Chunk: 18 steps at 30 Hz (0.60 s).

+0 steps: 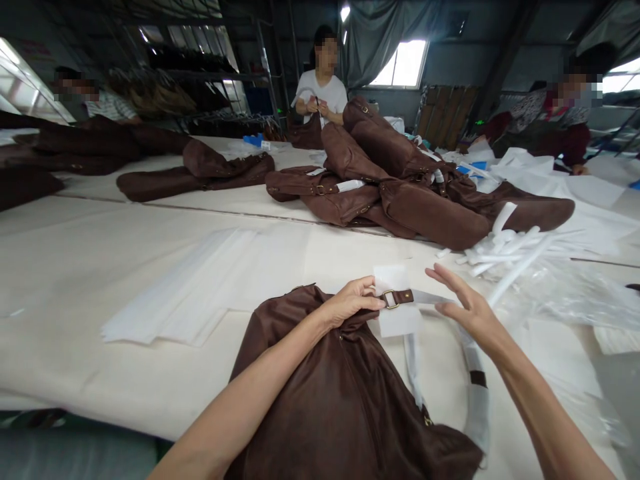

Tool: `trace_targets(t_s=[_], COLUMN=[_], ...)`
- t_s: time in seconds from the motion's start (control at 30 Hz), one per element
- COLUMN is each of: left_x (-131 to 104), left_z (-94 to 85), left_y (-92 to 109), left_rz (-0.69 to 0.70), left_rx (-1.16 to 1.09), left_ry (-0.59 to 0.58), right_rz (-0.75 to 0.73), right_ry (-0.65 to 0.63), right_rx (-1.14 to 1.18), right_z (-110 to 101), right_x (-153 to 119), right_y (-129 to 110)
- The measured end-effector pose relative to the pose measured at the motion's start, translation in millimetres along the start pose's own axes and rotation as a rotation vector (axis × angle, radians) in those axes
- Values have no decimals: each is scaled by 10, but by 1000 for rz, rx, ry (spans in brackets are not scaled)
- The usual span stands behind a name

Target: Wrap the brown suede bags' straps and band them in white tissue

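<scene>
A dark brown bag [320,387] lies on the table in front of me. My left hand [356,300] is closed on the bag's strap tab at its upper corner, beside a brass buckle [391,299]. Under the buckle lies a white sheet [397,325], partly covered by the tab. To the right, my right hand [465,307] has its fingers apart, close to the bag's handle [470,353], which is wrapped in pale film with a dark band showing. I cannot tell whether the right fingertips touch the wrapping.
Stacked white sheets [185,293] lie left of the bag. Several brown bags [430,207] are heaped across the table, with white foam tubes [515,250] and clear plastic [575,293] at the right. A person in a white shirt [320,93] stands opposite; others work at both sides.
</scene>
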<state>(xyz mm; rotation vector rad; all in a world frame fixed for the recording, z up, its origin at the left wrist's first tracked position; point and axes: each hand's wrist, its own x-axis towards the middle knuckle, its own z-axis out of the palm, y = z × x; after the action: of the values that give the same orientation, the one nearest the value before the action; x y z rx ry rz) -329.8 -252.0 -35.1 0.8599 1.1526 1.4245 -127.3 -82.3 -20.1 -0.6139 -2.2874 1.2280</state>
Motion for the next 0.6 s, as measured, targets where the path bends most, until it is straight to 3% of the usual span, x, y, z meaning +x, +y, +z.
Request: trace_targets(t_s=[0.1,0.17,0.23,0.33,0.43,0.6], left_x=[-8,-8,1,24,40,59], left_z=[14,22,26,23,3,-61], left_y=[20,31,41,55,64,54], left_rz=[-10,-27,-56,-102,-138,-214], left_rx=[18,21,18,13,5,-23], left_ry=[-5,-5,-11,-8,21,45], right_rz=[137,210,236,184,80,-446], right_ry=[-227,-459,-559,-443,-350,-237], right_rx=[55,181,328,396,244,-266], right_z=[-81,-14,90,195,156,-28], right_x=[307,436,487,456,348,51], right_y=[-130,-187,-192,-112,9,216])
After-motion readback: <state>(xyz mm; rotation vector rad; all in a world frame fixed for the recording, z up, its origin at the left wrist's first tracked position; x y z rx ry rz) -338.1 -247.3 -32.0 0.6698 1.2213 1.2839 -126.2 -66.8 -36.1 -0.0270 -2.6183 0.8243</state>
